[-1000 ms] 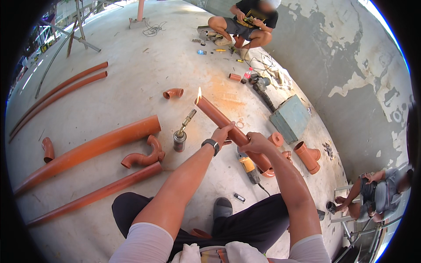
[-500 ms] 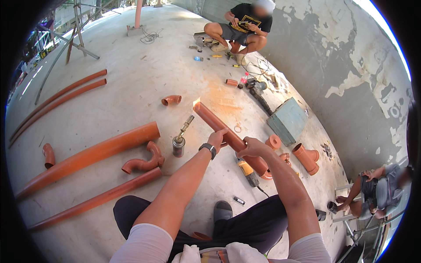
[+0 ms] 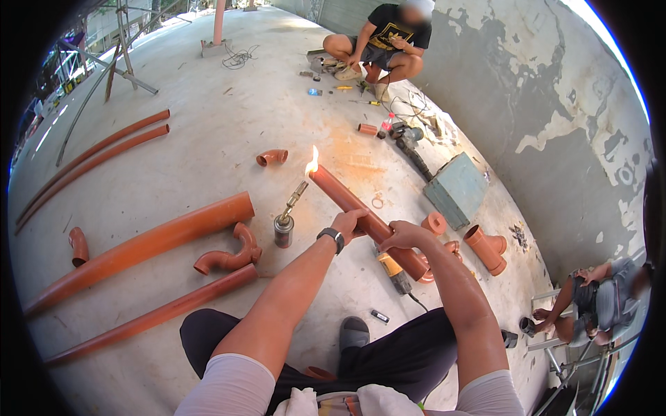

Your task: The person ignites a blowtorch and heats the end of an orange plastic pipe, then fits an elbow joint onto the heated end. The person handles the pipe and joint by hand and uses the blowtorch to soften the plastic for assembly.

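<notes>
An orange-brown plastic pipe (image 3: 339, 192) slants across the space in front of me, gripped by both hands. My left hand (image 3: 349, 224) is closed around its middle, and my right hand (image 3: 405, 236) is closed farther down toward the near right end. A flame (image 3: 313, 161) burns at the pipe's far left end. Just below that end stands a gas torch (image 3: 284, 225) on a small canister, its nozzle pointing up at the pipe's tip. Beneath the pipe's near end lies a yellow and black power tool (image 3: 393, 272) with a cord, partly hidden.
Left lie a thick pipe (image 3: 139, 251), a thinner pipe (image 3: 152, 315) and a curved trap fitting (image 3: 232, 253). A grey-green case (image 3: 456, 191), a branch fitting (image 3: 485, 249) and an angle grinder (image 3: 411, 149) lie right. One person (image 3: 388, 45) squats ahead; another (image 3: 596, 301) sits at right.
The flame at the pipe's far end has grown taller. Both hands and the pipe have shifted slightly to the right. The squatting person's arm has lowered.
</notes>
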Demonstrator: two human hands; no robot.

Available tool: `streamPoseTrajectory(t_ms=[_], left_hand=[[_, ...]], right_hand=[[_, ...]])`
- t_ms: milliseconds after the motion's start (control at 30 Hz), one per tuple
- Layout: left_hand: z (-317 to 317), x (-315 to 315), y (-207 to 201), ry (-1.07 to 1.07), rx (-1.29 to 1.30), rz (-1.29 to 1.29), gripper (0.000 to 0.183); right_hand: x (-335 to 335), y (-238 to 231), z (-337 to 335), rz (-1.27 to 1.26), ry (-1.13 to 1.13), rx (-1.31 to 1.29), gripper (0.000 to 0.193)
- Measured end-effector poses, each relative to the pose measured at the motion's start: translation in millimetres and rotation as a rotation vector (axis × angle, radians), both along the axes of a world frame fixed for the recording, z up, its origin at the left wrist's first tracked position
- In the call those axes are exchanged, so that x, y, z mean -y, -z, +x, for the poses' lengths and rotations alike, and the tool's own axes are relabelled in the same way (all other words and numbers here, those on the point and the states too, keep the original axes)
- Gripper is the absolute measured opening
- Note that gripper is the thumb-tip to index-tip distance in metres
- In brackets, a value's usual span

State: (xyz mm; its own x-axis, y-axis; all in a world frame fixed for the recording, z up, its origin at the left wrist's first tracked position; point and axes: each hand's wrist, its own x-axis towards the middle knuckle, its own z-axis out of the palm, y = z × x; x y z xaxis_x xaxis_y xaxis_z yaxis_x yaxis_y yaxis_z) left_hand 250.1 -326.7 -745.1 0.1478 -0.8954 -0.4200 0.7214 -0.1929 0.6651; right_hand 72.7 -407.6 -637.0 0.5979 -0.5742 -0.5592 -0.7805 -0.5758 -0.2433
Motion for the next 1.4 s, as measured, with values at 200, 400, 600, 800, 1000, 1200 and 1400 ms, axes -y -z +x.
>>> streamPoseTrajectory(t_ms=[200, 400, 600, 800, 1000, 1200, 1400], left_hand=[[3.4, -2.2, -13.8, 0.012, -0.007, 0.072, 0.044], [4.8, -0.6, -8.7, 0.008, 0.047, 0.053, 0.04], [9.2, 0.3, 0.6, 0.028, 0.01, -0.008, 0.039], [1.1, 2.5, -18.0, -0.018, 0.081, 0.079, 0.044], [7.7, 1.6, -2.0, -0.029, 0.07, -0.005, 0.042], [4.6, 1.3, -4.3, -0.056, 0.067, 0.03, 0.046], [-0.8, 2.5, -12.9, -0.024, 0.108, 0.122, 0.05]], right_hand=[[-12.9, -17.5, 3.0, -0.012, 0.002, 0.033, 0.078], [-12.1, -10.7, 7.9, -0.045, 0.114, 0.123, 0.076], [-10.9, -12.0, 10.8, -0.099, 0.023, 0.05, 0.084], [-15.6, -8.9, 3.4, -0.157, 0.015, 0.146, 0.079], [-6.4, -3.9, 5.8, -0.041, 0.025, 0.129, 0.082], [-12.9, -9.3, 8.3, -0.119, -0.022, 0.104, 0.084], [-20.3, -14.3, 11.9, -0.22, 0.009, 0.062, 0.086]])
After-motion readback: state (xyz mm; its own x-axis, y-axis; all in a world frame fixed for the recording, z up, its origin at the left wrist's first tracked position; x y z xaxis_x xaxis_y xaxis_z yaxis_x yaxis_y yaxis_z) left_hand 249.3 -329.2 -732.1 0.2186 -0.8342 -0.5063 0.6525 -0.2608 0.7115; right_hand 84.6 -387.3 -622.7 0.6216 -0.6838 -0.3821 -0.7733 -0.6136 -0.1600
